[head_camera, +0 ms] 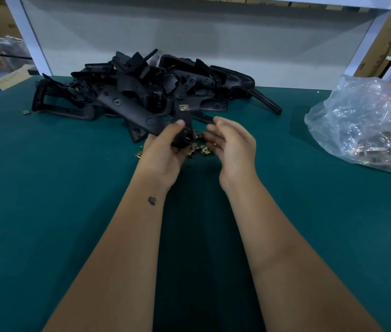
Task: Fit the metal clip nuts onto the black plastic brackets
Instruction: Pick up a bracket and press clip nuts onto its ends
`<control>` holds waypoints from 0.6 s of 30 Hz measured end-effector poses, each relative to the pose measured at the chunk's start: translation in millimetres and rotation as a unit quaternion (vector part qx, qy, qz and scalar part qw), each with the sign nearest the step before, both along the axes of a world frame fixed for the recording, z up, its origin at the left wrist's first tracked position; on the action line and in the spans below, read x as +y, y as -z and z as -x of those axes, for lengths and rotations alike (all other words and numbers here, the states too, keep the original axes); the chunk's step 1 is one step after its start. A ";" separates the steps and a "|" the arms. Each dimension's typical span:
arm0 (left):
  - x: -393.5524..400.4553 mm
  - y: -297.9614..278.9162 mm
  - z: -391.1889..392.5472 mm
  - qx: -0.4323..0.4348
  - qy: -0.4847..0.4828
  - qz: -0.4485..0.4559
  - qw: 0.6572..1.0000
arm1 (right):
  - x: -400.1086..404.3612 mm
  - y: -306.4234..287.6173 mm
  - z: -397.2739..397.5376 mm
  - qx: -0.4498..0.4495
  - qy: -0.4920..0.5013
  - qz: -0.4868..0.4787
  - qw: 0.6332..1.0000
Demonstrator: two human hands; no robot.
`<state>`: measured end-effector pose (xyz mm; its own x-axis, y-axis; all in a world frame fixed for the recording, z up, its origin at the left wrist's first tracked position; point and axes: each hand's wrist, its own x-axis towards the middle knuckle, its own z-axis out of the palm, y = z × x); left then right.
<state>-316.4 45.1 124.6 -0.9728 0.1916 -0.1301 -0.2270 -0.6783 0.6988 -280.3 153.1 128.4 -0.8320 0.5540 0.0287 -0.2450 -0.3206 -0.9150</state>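
Observation:
My left hand (163,152) grips a black plastic bracket (185,125) that stands up from the fingers; a brass-coloured clip nut (184,107) sits on its upper end. My right hand (231,144) hovers just right of the bracket with fingers loosely curled, and I see nothing held in it. Several loose brass clip nuts (200,149) lie on the green mat under and between both hands. A heap of black plastic brackets (141,89) fills the mat behind the hands.
A clear plastic bag (367,125) with more metal clips lies at the right on the green mat (45,188). A single dark clip (25,112) lies left of the heap. White shelf posts (30,37) rise behind; cardboard boxes stand on both sides.

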 end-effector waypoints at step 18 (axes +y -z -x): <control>-17.0 -1.7 7.8 -0.077 -0.140 -0.050 0.986 | -11.0 26.1 10.6 -0.118 -0.068 -0.746 0.651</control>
